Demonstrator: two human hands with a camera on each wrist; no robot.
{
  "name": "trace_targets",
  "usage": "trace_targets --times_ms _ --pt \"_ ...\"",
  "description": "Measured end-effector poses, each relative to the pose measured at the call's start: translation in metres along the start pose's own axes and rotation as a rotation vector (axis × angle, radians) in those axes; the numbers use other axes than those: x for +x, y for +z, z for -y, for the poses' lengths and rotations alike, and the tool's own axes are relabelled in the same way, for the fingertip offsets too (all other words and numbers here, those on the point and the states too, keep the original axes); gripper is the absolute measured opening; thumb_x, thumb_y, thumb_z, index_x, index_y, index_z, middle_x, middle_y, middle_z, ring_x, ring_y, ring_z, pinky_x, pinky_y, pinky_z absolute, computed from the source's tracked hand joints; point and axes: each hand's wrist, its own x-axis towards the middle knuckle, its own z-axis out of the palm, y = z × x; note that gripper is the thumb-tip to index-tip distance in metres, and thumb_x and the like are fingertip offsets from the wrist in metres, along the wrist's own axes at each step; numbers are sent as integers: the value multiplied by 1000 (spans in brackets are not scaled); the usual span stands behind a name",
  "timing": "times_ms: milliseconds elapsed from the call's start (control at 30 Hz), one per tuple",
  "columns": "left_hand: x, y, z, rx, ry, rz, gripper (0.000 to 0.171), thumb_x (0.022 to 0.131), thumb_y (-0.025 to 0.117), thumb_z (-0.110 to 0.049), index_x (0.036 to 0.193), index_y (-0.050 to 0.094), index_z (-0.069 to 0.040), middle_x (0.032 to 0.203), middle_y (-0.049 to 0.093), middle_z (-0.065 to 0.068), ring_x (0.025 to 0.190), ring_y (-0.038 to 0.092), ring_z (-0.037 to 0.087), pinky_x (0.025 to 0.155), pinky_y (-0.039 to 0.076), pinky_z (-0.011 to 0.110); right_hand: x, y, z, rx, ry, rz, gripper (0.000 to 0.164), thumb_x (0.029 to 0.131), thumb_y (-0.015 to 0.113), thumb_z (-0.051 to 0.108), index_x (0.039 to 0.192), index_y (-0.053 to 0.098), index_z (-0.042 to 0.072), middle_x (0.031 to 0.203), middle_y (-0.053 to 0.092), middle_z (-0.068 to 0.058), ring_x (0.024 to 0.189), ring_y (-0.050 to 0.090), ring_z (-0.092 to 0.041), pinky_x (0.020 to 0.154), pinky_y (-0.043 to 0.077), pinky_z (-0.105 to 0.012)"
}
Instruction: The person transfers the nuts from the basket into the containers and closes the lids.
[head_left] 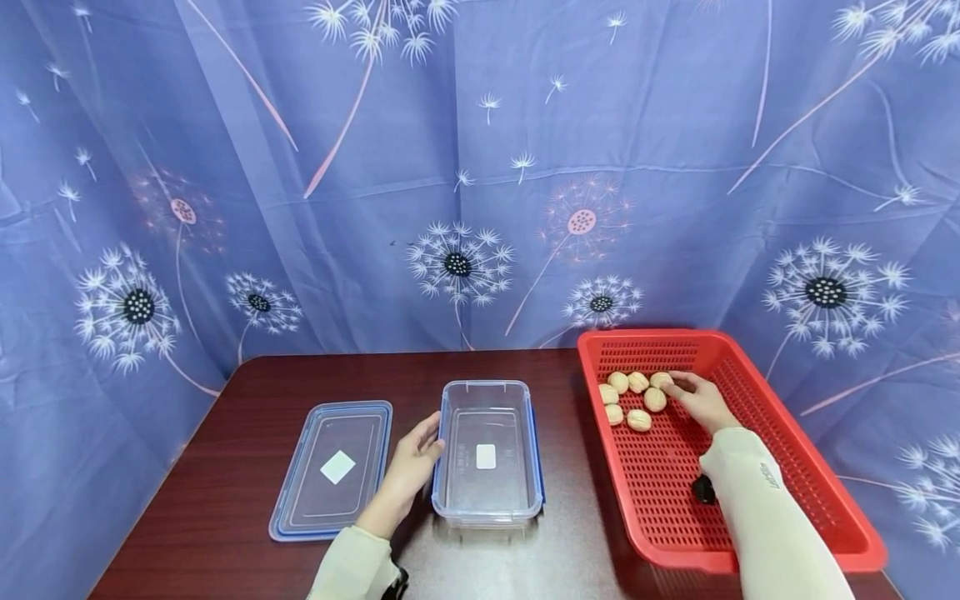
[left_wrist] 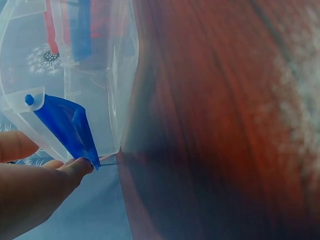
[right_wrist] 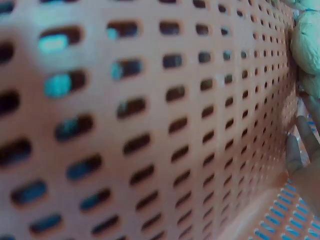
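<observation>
Over table (head_left: 225, 433), touching box (head_left: 487, 493) with relaxed left hand (head_left: 407, 468), nut (head_left: 659, 380) right of it with right hand (head_left: 703, 402), unclear if pinching, droppable if slack.

In the right wrist view, the right edge cuts off part of the right grip (right_wrist: 309, 176) and the pale pieces (right_wrist: 307, 42) just beyond it; its hold cannot be told. Behind it, the sleeve (head_left: 780, 529) covers part of the red basket (head_left: 686, 560) and bears lettering (head_left: 770, 476) too small to read. Beside the left grip (left_wrist: 37, 192), the worktop (left_wrist: 215, 125) blurs in its wrist view.
</observation>
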Motion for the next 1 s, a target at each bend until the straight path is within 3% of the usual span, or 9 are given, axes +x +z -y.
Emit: trace_targets --times_ms 200,500,800,1000 --pt "0 0 0 0 7 5 48 96 44 7 142 33 12 145 34 33 135 32 44 111 29 51 1 5 2 -1 18 -48 66 97 54 39 141 37 -7 136 44 -32 111 51 -40 73 48 -34" --pt "1 2 0 -10 11 10 49 95 44 7 143 33 12 145 34 33 136 32 44 111 29 51 1 4 -1 8 32 -69 67 95 56 43 140 41 -4 136 46 -30 109 52 -37 71 48 -30" --pt "0 1 0 -1 5 1 49 96 44 7 143 33 11 146 34 32 136 31 44 111 29 51 1 3 1 16 23 -64 68 95 55 45 141 41 -4 136 46 -30 116 50 -41 73 50 -31" --pt "-1 1 1 -2 4 0 49 96 44 6 143 32 11 146 33 32 136 31 44 111 28 51 1 1 7 13 5 -64 66 96 54 43 140 41 -5 136 46 -31 122 46 -45 90 47 -48"
